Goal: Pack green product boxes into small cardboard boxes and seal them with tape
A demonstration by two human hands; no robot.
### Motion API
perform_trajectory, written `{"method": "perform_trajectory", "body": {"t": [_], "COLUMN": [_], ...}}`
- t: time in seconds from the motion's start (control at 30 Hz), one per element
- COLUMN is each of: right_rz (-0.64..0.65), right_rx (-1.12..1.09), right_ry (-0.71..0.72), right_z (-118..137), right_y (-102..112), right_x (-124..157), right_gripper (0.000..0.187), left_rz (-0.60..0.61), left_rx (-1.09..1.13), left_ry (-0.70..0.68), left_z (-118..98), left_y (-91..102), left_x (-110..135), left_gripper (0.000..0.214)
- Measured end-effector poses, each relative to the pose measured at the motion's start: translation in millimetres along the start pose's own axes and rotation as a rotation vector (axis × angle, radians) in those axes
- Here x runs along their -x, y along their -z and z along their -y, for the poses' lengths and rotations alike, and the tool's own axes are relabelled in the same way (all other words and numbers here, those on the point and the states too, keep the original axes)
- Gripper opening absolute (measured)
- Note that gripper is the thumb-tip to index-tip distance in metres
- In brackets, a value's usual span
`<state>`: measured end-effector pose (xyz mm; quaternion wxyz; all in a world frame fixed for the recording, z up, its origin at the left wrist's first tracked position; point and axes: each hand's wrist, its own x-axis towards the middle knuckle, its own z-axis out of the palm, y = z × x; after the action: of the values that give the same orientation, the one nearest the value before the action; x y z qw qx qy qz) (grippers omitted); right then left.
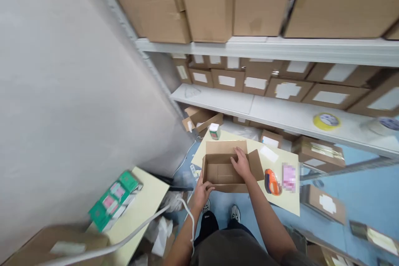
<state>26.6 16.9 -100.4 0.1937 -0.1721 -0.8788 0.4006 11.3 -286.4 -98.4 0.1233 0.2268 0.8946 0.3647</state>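
Note:
An open cardboard box (pixel 222 171) lies on a pale yellow table (pixel 288 201) in front of me, its flaps spread. My left hand (pixel 202 192) grips the box's near left corner, fingers curled over the edge. My right hand (pixel 241 163) rests inside the box against its right wall, fingers bent and pressed on the cardboard. The box's inside looks empty.
An orange tape dispenser (pixel 272 181) lies right of the box. A small green-and-white carton (pixel 214 130) stands at the table's far edge. Green packets (pixel 112 199) sit on a second table at left. Shelves hold labelled cardboard boxes (pixel 227 80) and a yellow tape roll (pixel 326 121). A white cable (pixel 137 227) crosses low left.

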Motion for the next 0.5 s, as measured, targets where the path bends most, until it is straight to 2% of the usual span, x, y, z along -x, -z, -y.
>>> {"method": "perform_trajectory", "body": {"t": [0.13, 0.3, 0.4, 0.5], "right_rz": [0.13, 0.304, 0.397, 0.493], "right_rx": [-0.049, -0.061, -0.068, -0.094], "right_ry": [0.097, 0.237, 0.343, 0.457], "right_z": [37.6, 88.8, 129.6, 182.2], "right_y": [-27.6, -70.6, -103.9, -142.6], "right_x": [17.5, 50.5, 77.3, 116.5], "right_gripper": [0.057, 0.057, 0.058, 0.06], "left_rz": [-0.141, -0.34, -0.45, -0.53], "left_rx": [0.011, 0.026, 0.015, -0.004], "left_ry": [0.122, 0.248, 0.334, 0.417], "left_z": [13.8, 43.0, 58.1, 69.8], "left_y": [16.9, 36.6, 48.5, 64.1], "left_x": [67.1, 152.2, 212.3, 279.3], "left_gripper": [0.006, 0.007, 0.007, 0.007]}}
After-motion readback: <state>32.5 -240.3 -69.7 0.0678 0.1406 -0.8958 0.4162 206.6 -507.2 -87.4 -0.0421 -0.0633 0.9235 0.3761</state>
